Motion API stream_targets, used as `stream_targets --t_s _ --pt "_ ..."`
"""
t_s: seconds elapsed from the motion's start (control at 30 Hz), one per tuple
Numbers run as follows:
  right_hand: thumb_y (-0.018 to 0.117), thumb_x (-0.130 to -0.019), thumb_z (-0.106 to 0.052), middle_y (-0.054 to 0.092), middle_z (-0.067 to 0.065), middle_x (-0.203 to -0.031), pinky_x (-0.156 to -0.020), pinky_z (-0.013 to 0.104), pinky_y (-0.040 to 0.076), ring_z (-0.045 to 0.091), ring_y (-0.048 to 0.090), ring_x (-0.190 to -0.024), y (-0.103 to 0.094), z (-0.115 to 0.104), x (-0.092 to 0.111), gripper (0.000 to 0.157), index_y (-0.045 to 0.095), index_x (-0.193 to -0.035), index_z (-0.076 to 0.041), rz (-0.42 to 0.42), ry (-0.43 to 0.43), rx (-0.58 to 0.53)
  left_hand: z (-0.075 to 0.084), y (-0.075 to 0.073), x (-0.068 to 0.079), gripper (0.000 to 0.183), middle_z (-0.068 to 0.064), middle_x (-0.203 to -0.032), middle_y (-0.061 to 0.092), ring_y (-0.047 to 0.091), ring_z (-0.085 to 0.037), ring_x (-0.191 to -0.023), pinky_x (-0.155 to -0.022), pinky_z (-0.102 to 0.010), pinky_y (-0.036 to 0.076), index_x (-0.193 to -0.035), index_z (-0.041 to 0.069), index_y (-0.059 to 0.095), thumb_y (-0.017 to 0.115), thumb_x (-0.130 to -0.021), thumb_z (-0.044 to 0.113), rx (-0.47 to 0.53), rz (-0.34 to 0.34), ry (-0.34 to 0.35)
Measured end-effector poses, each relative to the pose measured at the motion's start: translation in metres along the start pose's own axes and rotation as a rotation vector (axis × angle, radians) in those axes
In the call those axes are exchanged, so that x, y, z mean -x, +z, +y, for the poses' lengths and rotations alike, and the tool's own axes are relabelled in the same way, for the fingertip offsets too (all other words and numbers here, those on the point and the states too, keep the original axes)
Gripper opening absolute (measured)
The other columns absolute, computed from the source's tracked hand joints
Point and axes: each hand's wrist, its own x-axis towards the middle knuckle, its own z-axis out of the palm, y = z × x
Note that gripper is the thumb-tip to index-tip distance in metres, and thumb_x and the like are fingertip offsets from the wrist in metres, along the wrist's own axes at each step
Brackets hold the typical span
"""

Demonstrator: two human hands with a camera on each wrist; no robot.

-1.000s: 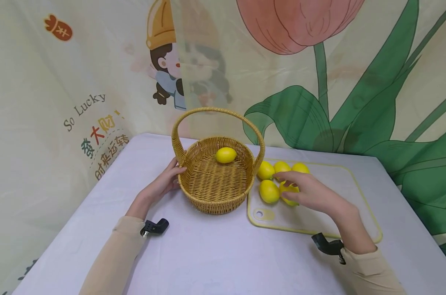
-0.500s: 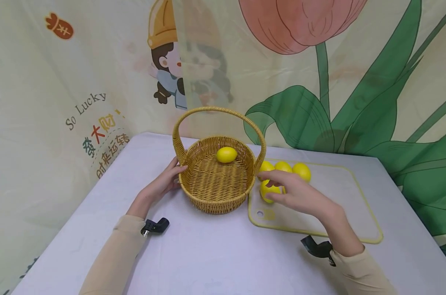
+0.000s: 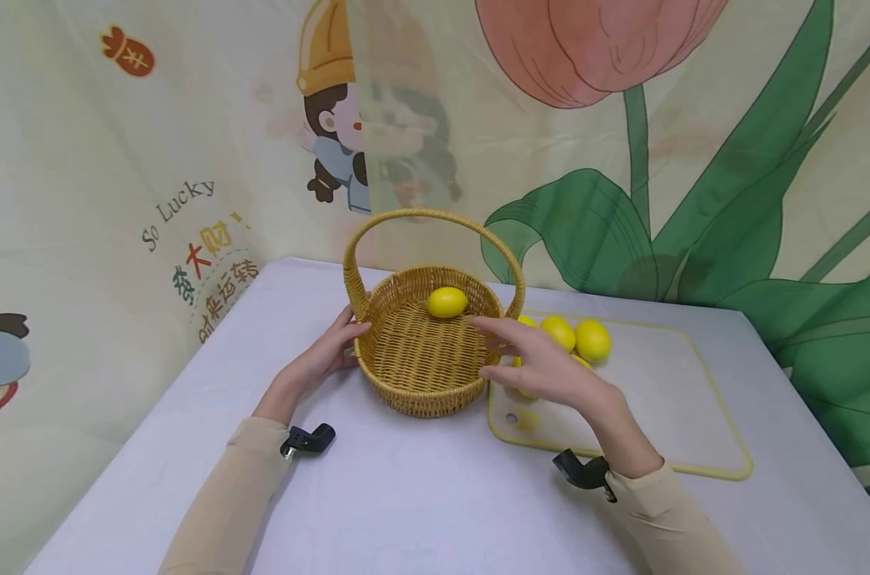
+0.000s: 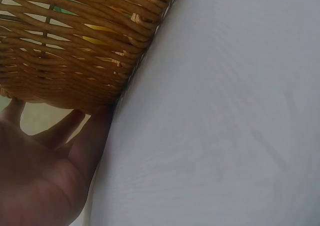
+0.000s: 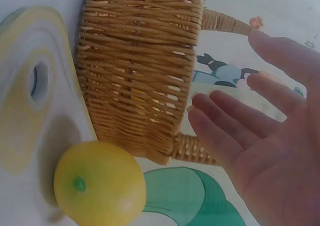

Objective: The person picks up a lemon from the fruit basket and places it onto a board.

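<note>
A round wicker basket [image 3: 431,399] with a tall arched handle stands on the table, one lemon [image 3: 446,303] lying inside near its back wall. My left hand [image 3: 319,363] holds the basket's left side, thumb over the rim and fingers against the outer weave [image 4: 65,61]. Over the basket's right rim, my right hand [image 3: 550,367] hovers with fingers spread; the right wrist view shows nothing in that hand [image 5: 270,131]. Under and behind it are several lemons [image 3: 593,341] on a white cutting board, some partly hidden by the hand. One lemon [image 5: 100,183] shows close up in the right wrist view.
The white cutting board [image 3: 665,407] with a yellow edge lies right of the basket, a hanging hole at its near left corner. White cloth [image 3: 420,487] covers the table. A printed curtain [image 3: 420,136] hangs right behind the table.
My right hand has moved left from above the lemons to the basket's right rim, with fingers apart throughout. The left hand stays at the basket. The head view has shifted slightly.
</note>
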Motion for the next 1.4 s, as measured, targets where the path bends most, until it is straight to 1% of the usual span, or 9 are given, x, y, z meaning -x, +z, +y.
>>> stream_targets --t_s 0.13,0.27,0.37,0.6,0.83,1.07,1.17,1.27,1.4 --pt "0.073 -0.089 -0.029 0.053 -0.005 -0.144 -0.100 0.046 0.052 0.019 0.055 -0.123 0.009 0.002 -0.011 0.069 0.042 -0.150 -0.026 0.000 0.017 0.014 0.000 0.001 0.000 0.068 0.000 -0.167 0.016 0.028 -0.032 -0.151 -0.118 -0.059 0.029 -0.157 0.045 0.001 0.043 -0.103 0.044 -0.008 0.009 -0.001" --pt "0.072 -0.090 -0.031 0.051 -0.004 -0.146 -0.104 0.049 0.049 0.022 0.054 -0.127 0.016 0.003 -0.022 0.068 0.042 -0.151 -0.027 0.011 0.020 0.034 0.000 0.000 -0.001 0.069 -0.001 -0.167 0.015 0.028 -0.033 -0.150 -0.118 -0.060 0.030 -0.158 0.043 -0.001 0.042 -0.104 0.042 -0.013 0.009 0.003" --pt "0.072 -0.090 -0.032 0.050 -0.004 -0.148 -0.104 0.050 0.049 0.023 0.054 -0.128 0.020 0.003 -0.030 0.068 0.041 -0.151 -0.028 0.018 0.037 0.041 -0.001 0.000 -0.001 0.068 -0.002 -0.167 0.015 0.028 -0.033 -0.150 -0.118 -0.059 0.030 -0.157 0.046 0.000 0.041 -0.104 0.042 -0.012 0.009 -0.003" --pt "0.072 -0.090 -0.033 0.050 0.002 -0.148 -0.102 0.046 0.051 0.026 0.054 -0.130 0.024 0.005 -0.045 0.071 0.039 -0.152 -0.028 0.022 0.072 0.063 -0.002 0.000 -0.003 0.069 -0.003 -0.168 0.014 0.027 -0.034 -0.151 -0.118 -0.059 0.030 -0.158 0.044 -0.001 0.042 -0.103 0.043 -0.018 0.005 -0.001" --pt "0.071 -0.089 -0.033 0.048 0.007 -0.150 -0.101 0.047 0.051 0.031 0.053 -0.131 0.032 0.005 -0.060 0.073 0.037 -0.153 -0.028 0.033 0.094 0.078 0.000 0.001 -0.002 0.068 -0.003 -0.168 0.013 0.026 -0.034 -0.151 -0.118 -0.060 0.029 -0.158 0.044 0.000 0.041 -0.104 0.042 -0.024 0.015 -0.014" --pt "0.070 -0.089 -0.034 0.038 0.007 -0.157 -0.113 0.053 0.041 0.030 0.042 -0.142 0.037 0.003 -0.072 0.075 0.033 -0.155 -0.027 0.070 0.149 0.108 0.001 0.002 -0.002 0.066 -0.002 -0.168 0.013 0.027 -0.033 -0.151 -0.118 -0.059 0.030 -0.157 0.046 0.001 0.041 -0.104 0.041 -0.013 0.016 -0.018" --pt "0.070 -0.089 -0.032 0.037 0.007 -0.157 -0.113 0.052 0.041 0.030 0.044 -0.140 0.039 0.003 -0.076 0.076 0.033 -0.155 -0.025 0.075 0.166 0.112 0.001 0.003 -0.002 0.066 -0.002 -0.168 0.013 0.027 -0.032 -0.151 -0.118 -0.059 0.030 -0.157 0.046 0.001 0.041 -0.104 0.041 -0.013 0.020 -0.017" --pt "0.070 -0.089 -0.033 0.035 0.009 -0.158 -0.115 0.051 0.039 0.030 0.042 -0.142 0.040 0.004 -0.080 0.077 0.033 -0.155 -0.023 0.073 0.185 0.109 0.002 0.003 -0.002 0.067 -0.001 -0.168 0.013 0.027 -0.032 -0.151 -0.118 -0.058 0.030 -0.157 0.047 0.002 0.043 -0.103 0.043 -0.013 0.024 -0.021" --pt "0.071 -0.088 -0.033 0.031 0.008 -0.160 -0.116 0.052 0.037 0.029 0.038 -0.144 0.041 0.005 -0.087 0.078 0.032 -0.156 -0.025 0.066 0.219 0.087 0.001 0.002 -0.002 0.069 -0.002 -0.168 0.012 0.025 -0.033 -0.151 -0.118 -0.059 0.029 -0.157 0.045 -0.001 0.042 -0.103 0.043 -0.016 0.011 -0.014"
